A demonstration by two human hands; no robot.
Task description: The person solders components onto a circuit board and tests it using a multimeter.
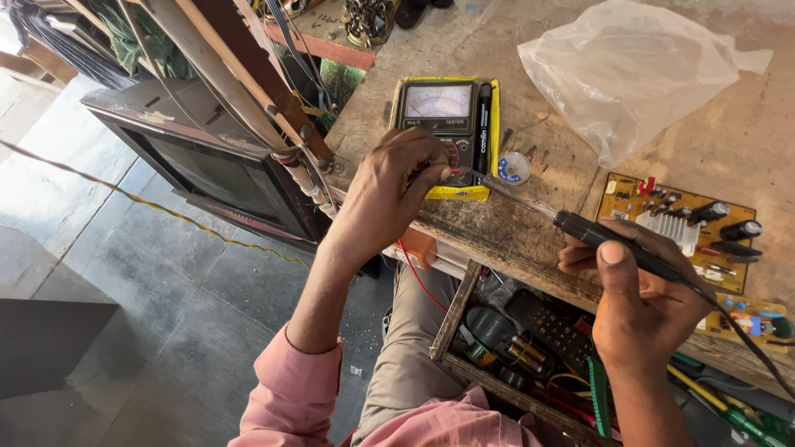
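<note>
left hand resting on the yellow-cased analogue multimeter with needle dial, fingers curled and pinched on its round selector knob, wrist bent so the dial face above stays unobstructed for reading. meter lying flat near the front edge of the worn, scratched wooden surface, within easy reach. right hand closed in a pen-style grip around the black soldering iron with long thin metal tip, thumb on top for control; tip angled toward the meter's lower right corner, contact not discernible. black cord trailing back past the wrist, away from the work. small round tin with pale contents just beside the meter. yellow circuit board with silver heatsink and black capacitors lying to the right, near the iron hand. crumpled clear plastic bag further back. open wooden drawer of tools, batteries and a remote control below the surface edge. old dark television set on the floor at left.
</note>
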